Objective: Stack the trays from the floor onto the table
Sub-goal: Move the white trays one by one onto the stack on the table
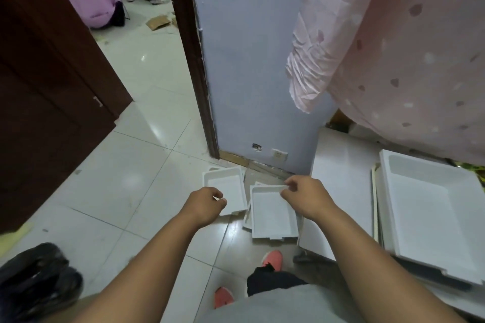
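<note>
Two small white trays lie on the tiled floor by the wall. The left tray (226, 183) sits alone. The right tray (273, 215) rests on another white tray (246, 221) whose edge shows beneath it. On the right, a large white tray (425, 217) lies on the white table (341, 178). My left hand (206, 204) hovers over the left tray, fingers loosely curled and holding nothing. My right hand (308, 198) hovers over the far rim of the right tray, fingers bent with nothing in them. Both hands seem well above the floor.
A blue wall (249, 73) with a dark door frame stands just behind the floor trays. A pink dotted cloth (406, 60) hangs over the table's far side. My pink shoes (273, 259) stand near the trays. A black bag (36, 278) lies at the lower left.
</note>
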A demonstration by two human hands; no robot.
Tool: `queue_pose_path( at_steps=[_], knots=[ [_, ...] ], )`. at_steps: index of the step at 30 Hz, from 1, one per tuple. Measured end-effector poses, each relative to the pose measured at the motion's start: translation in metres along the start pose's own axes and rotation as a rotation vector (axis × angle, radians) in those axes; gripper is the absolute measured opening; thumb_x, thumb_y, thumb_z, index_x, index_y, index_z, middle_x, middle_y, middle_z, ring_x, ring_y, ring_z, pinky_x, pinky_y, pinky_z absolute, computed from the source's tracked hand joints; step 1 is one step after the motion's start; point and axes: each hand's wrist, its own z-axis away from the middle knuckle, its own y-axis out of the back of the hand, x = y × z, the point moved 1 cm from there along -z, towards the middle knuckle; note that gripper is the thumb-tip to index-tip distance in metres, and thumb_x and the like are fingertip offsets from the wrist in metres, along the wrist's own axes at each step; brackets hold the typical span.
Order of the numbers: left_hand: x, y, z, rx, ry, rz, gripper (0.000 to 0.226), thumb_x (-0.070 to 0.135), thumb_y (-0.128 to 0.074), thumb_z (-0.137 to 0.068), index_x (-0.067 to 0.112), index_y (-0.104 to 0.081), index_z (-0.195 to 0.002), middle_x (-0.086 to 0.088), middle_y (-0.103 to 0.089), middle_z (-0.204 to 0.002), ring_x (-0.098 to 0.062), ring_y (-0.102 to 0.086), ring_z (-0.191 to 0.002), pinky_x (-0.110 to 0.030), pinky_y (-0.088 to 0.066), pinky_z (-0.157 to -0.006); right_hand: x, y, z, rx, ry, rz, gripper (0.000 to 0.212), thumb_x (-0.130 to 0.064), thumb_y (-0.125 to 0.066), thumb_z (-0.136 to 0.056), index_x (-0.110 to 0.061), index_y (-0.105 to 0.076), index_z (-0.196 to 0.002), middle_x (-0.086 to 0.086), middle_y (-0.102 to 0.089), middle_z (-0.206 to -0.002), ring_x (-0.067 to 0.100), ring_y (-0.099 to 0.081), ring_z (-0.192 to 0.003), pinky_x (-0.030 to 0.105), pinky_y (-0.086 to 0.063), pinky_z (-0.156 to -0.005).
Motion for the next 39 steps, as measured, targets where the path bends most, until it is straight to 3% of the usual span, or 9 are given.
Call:
queue_pose_path(
  at_steps=[11, 18, 22, 25, 27, 33, 36, 39],
  knots=[
    [0.01, 0.013, -0.071, 0.029, 0.126, 0.075, 0.035, 0.039, -0.056, -0.093, 0.023, -0.065, -0.122, 0.0, -0.071, -0.11, -0.016, -0.067, -0.098, -0.026, -0.048, -0.078, -0.018, -0.033, -0.12, -0.23, 0.064, 0.002, 0.042, -0.037, -0.061, -0.092, -0.02, -0.063, -0.13, 0.003, -0.067, -0.126, 0.022, -0.064, -0.109, 0.038, -0.053, -0.094],
    [-0.011, -0.002, -0.111, -0.065, 0.25, 0.253, 0.03, 0.034, -0.06, -0.094, 0.019, -0.066, -0.119, 0.0, -0.071, -0.105, -0.012, -0.072, -0.084, -0.022, -0.047, -0.068, -0.013, -0.076, -0.156, -0.327, -0.043, -0.046, 0.038, -0.032, -0.062, -0.09, -0.021, -0.065, -0.126, 0.0, -0.064, -0.129, 0.018, -0.06, -0.11, 0.024, -0.039, -0.082],
    [-0.04, -0.024, -0.163, -0.13, 0.293, 0.255, 0.026, 0.029, -0.061, -0.093, 0.018, -0.068, -0.115, -0.001, -0.072, -0.103, -0.013, -0.073, -0.081, -0.019, -0.047, -0.061, 0.002, -0.129, -0.188, -0.365, -0.146, -0.091, 0.035, -0.034, -0.062, -0.089, -0.024, -0.065, -0.123, -0.003, -0.064, -0.129, 0.015, -0.059, -0.107, 0.025, -0.041, -0.082],
    [-0.066, -0.054, -0.213, -0.22, 0.284, 0.182, 0.024, 0.029, -0.062, -0.091, 0.019, -0.07, -0.111, 0.0, -0.073, -0.102, -0.017, -0.072, -0.087, -0.03, -0.056, -0.081, 0.014, -0.179, -0.216, -0.352, -0.218, -0.161, 0.035, -0.033, -0.061, -0.09, -0.024, -0.065, -0.123, -0.003, -0.065, -0.127, 0.017, -0.06, -0.112, 0.025, -0.044, -0.086],
    [-0.08, -0.077, -0.246, -0.275, 0.25, 0.107, 0.026, 0.032, -0.06, -0.089, 0.022, -0.07, -0.111, 0.001, -0.073, -0.107, -0.019, -0.07, -0.096, -0.038, -0.053, -0.096, 0.02, -0.211, -0.234, -0.351, -0.268, -0.207, 0.036, -0.031, -0.061, -0.09, -0.022, -0.064, -0.125, -0.003, -0.065, -0.124, 0.016, -0.061, -0.108, 0.026, -0.046, -0.085],
    [-0.12, -0.152, -0.331, -0.357, 0.176, 0.003, 0.029, 0.034, -0.059, -0.091, 0.022, -0.07, -0.115, 0.001, -0.072, -0.111, -0.019, -0.069, -0.1, -0.036, -0.053, -0.094, 0.064, -0.293, -0.292, -0.237, -0.405, -0.266, 0.033, -0.028, -0.058, -0.092, -0.023, -0.063, -0.124, -0.01, -0.057, -0.107, 0.012, -0.057, -0.096, 0.025, -0.044, -0.077],
    [-0.142, -0.188, -0.362, -0.392, 0.155, -0.035, 0.03, 0.032, -0.057, -0.092, 0.021, -0.069, -0.118, 0.001, -0.071, -0.114, -0.019, -0.066, -0.102, -0.029, -0.05, -0.091, 0.105, -0.33, -0.315, -0.181, -0.529, -0.303, 0.036, -0.029, -0.057, -0.092, -0.024, -0.061, -0.127, -0.008, -0.061, -0.118, 0.013, -0.058, -0.101, 0.027, -0.046, -0.082],
    [-0.163, -0.224, -0.393, -0.421, 0.155, -0.082, 0.032, 0.033, -0.056, -0.092, 0.022, -0.067, -0.12, 0.0, -0.069, -0.12, -0.022, -0.064, -0.109, -0.033, -0.049, -0.098, 0.157, -0.365, -0.334, -0.151, -0.688, -0.28, 0.039, -0.029, -0.057, -0.091, -0.025, -0.059, -0.13, -0.004, -0.061, -0.129, 0.017, -0.058, -0.106, 0.03, -0.048, -0.091]
  ],
)
